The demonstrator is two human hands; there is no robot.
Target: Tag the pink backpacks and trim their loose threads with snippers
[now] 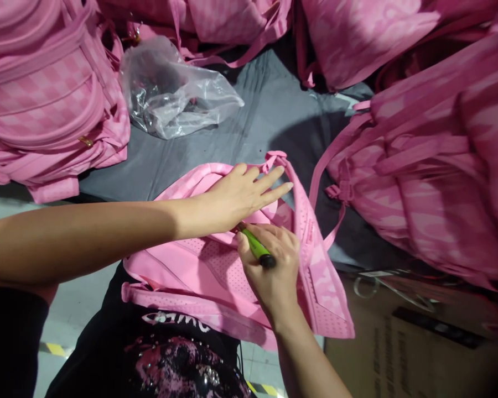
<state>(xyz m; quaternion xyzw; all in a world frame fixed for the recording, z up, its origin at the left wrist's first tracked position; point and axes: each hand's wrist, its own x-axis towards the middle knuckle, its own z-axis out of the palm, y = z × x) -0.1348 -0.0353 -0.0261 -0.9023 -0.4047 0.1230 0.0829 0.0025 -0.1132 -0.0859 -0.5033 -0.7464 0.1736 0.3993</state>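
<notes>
A pink backpack (pixel 216 271) lies across my lap and the edge of a grey table (pixel 257 116), its perforated back panel facing up. My left hand (pixel 240 193) rests flat on its upper part, fingers stretched out and together, pressing the fabric down. Just below it, my right hand (pixel 269 265) is closed around a green tool with a black end (pixel 257 250), its tip pointing under my left palm and hidden there. A pink strap loop (pixel 274 160) sticks up beyond my left fingertips.
Pink checkered backpacks are piled at the left (pixel 45 94), at the right (pixel 431 166) and along the top (pixel 357 33). A crumpled clear plastic bag (pixel 174 94) lies on the table. A brown cardboard box (pixel 419 342) stands at lower right.
</notes>
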